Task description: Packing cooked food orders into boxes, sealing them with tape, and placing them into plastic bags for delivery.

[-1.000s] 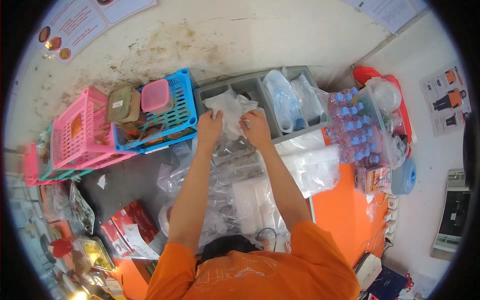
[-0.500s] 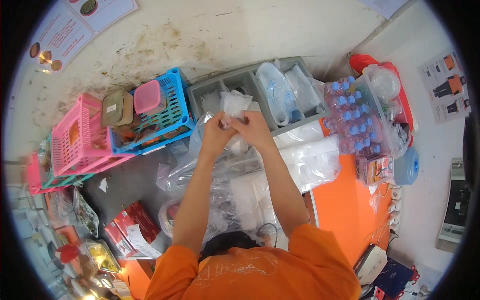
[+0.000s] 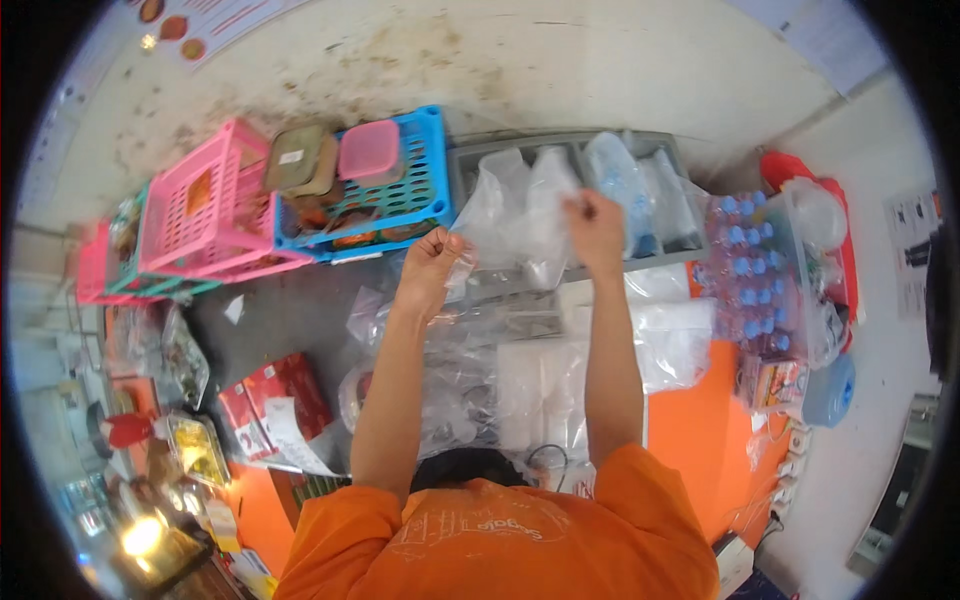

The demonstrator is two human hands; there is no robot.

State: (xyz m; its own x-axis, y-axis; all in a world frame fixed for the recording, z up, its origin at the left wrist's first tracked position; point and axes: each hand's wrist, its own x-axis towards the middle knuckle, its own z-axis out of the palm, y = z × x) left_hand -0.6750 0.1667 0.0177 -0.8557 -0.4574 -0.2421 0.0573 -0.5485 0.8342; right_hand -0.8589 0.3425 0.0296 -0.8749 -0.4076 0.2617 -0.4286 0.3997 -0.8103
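A clear plastic bag (image 3: 505,215) hangs spread between my two hands, above the grey divided tray (image 3: 464,165). My left hand (image 3: 430,272) is closed in a pinch on the bag's left edge, in front of the blue basket. At the bag's right side my right hand (image 3: 597,232) is closed on it, slightly blurred by motion. Part of the tray is hidden behind the bag. More bags, one with blue print (image 3: 612,185), fill the tray's right compartments.
Left of the tray stand a blue basket (image 3: 432,150) with lidded boxes and a pink basket (image 3: 205,195). Small water bottles (image 3: 745,265) crowd the right. Loose plastic bags (image 3: 545,390) cover the counter below my hands. A red box (image 3: 275,400) lies at left.
My hands were together over the tray with bunched plastic; now they are apart, with the bag spread between them. The whole view has shifted, with the baskets and tray now farther right.
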